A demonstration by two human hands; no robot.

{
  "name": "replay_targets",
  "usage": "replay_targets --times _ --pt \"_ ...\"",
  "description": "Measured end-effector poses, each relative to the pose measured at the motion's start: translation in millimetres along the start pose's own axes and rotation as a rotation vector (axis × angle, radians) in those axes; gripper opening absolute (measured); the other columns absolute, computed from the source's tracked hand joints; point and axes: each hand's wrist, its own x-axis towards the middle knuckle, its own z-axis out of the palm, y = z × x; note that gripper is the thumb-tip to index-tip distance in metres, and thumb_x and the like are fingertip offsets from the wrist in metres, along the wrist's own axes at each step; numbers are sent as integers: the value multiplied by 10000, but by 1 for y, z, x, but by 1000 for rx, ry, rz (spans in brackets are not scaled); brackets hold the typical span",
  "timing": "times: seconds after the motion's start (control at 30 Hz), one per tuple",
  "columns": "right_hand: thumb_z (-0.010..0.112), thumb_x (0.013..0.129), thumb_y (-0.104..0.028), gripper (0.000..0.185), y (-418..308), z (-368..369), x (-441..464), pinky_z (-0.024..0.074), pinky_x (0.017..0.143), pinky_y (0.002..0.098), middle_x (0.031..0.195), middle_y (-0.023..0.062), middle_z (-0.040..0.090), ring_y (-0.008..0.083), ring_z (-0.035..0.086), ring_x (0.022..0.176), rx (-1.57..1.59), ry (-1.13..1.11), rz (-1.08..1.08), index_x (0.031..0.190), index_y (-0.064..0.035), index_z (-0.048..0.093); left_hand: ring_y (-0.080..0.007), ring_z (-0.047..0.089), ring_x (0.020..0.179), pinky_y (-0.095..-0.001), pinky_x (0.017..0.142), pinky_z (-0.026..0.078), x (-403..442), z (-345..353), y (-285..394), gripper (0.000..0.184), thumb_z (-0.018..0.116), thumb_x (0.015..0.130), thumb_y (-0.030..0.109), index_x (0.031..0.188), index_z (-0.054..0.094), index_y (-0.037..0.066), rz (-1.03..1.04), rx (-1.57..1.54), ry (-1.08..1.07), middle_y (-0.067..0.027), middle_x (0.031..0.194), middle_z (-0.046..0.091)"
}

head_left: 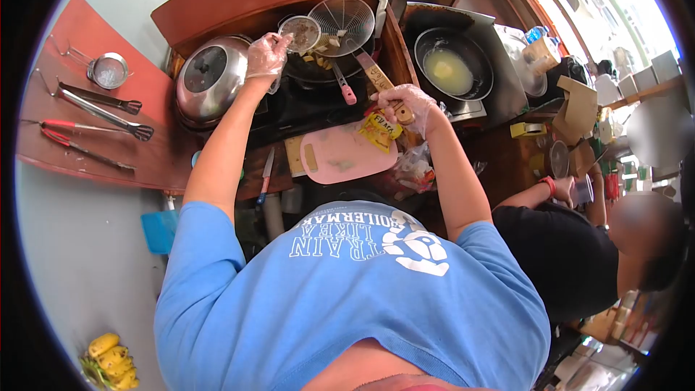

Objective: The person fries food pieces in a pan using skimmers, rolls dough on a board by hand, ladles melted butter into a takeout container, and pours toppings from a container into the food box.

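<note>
"What do we find, starting from the left?"

"Silver metal tongs [108,114] lie across the middle of a red-brown panel [76,23]. Right of it we see a domed steel lid [217,87], then a blue-handled knife [267,166] beyond the left edge of a pink plastic board [340,148]."

"And our left hand [268,56]?"

"In clear plastic, its fingers grip a small round strainer [299,32] with brownish contents we cannot identify. The strainer is by the upper left rim of a dark round wok [297,69], where yellowish pieces [313,61] and a pink-handled utensil [347,91] show."

"Next?"

"A wide wire skimmer [347,14], over the wok's upper right rim, with a few pale pieces in it. A yellow printed packet [378,132] covers the board's upper right corner."

"Our right hand [405,107]?"

"Gloved too, clenched around the skimmer's wooden handle [375,78]. Farther right, we see a black pan [483,65] with a yellow lump [450,73] in pale liquid, and then a person in black [557,261]."
</note>
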Motion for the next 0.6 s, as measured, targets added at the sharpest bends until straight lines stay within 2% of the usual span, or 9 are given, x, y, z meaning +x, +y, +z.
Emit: replay_targets --times 0.03,0.1,0.13,0.3,0.37,0.43,0.5,0.57,0.6 --pt "670 828 -40 329 1 -4 3 462 484 262 709 53 568 121 552 532 51 -14 26 1100 121 579 -412 626 699 -460 640 482 -2 4 1 399 671 938 407 847 662 19 -9 6 11 -199 716 644" --pt "670 838 -48 310 0 -11 5 458 489 258 718 48 579 119 556 546 20 -47 50 1091 108 581 -429 643 760 -479 671 501 -13 11 7 407 663 934 424 855 671 25 227 169 3 -214 756 657" --pt "671 849 -63 291 -1 -15 7 457 491 261 719 45 583 120 556 548 10 -33 72 1079 96 591 -434 652 806 -493 699 514 -16 16 4 421 652 936 440 851 670 28 112 203 -38 -218 796 670" --pt "675 877 -126 205 -21 -21 -3 453 476 296 721 65 608 168 569 529 -240 30 96 983 46 642 -433 658 819 -489 709 523 -40 28 1 446 638 943 453 851 654 16 5 261 -80 -219 801 678" --pt "672 883 -130 171 -23 -28 0 451 457 313 704 93 614 195 587 526 -268 -11 90 900 39 652 -416 637 723 -477 658 503 -42 29 -7 385 610 979 387 859 651 24 175 270 53 -197 762 658" --pt "673 882 -118 162 -24 -38 5 460 460 304 689 100 615 196 601 537 -267 -46 119 875 43 658 -438 643 773 -501 676 510 -40 17 -11 420 583 986 421 888 670 22 510 574 -61 -224 789 663" --pt "683 878 -147 188 -23 -51 14 485 475 298 696 54 620 163 603 561 -330 -27 111 923 35 694 -445 641 824 -506 700 510 -46 -10 33 443 565 986 461 957 695 38 60 467 -98 -238 822 674" --pt "682 878 -173 215 -23 -59 17 484 478 297 707 25 614 147 593 580 -349 -36 133 973 19 703 -423 652 816 -486 737 514 -62 -34 47 514 580 969 497 929 688 -4 -108 481 -127 -228 788 675" --pt "669 873 -205 255 -22 -63 20 477 487 290 717 15 607 137 582 599 -354 -53 148 1012 6 704 -402 660 787 -475 725 516 -79 -45 40 520 586 966 496 896 678 -11 -62 496 -150 -222 760 670"
